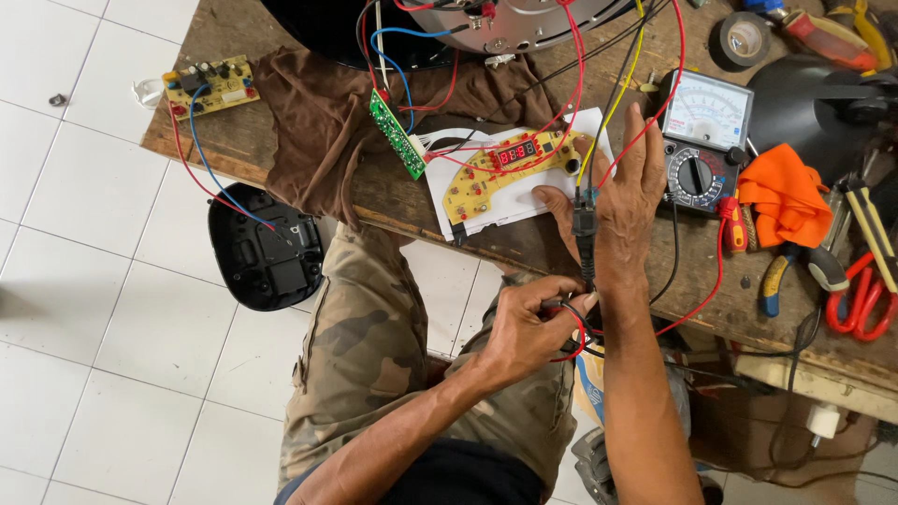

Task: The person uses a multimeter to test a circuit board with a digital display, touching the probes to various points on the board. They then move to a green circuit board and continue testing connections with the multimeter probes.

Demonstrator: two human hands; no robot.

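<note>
Nearest, the left hand (533,323) pinches a bundle of red and black wires (572,335) at the worktop (440,210) edge. Just beyond, the right hand (622,192) lies palm-down, fingers spread, a black probe (586,238) under its thumb (long axis running near to far, tip toward the yellow circuit board (510,168)). Farther right sits an analog multimeter (703,136).

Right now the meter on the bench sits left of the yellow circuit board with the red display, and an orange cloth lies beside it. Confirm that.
Not quite. The head view shows the meter to the right of the yellow circuit board, not left. The orange cloth does lie beside the meter, on its right.
</note>
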